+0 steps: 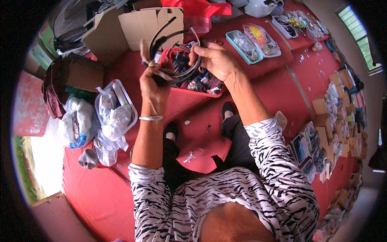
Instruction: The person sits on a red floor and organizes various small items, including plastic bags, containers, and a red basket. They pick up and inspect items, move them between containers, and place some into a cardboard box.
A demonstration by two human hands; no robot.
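Head view showed both hands clamped on the curved bands (161,40), the left hand (155,85) nearer the body, the right hand (215,60) farther out, with the loop bridging them sideways and one dark tip pointing away. Beneath lay the red basket (201,93), with red cloth (193,108) stretching bodyward from its near rim, cardboard (139,30) beyond, and a green tray (253,62) rightward.

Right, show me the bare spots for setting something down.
Bare red covering lies lower left, between the plastic bags and left sleeve, and on the right, between the right forearm and grey strip. Crowded: the packed red tray and the cardboard boxes along the far right.
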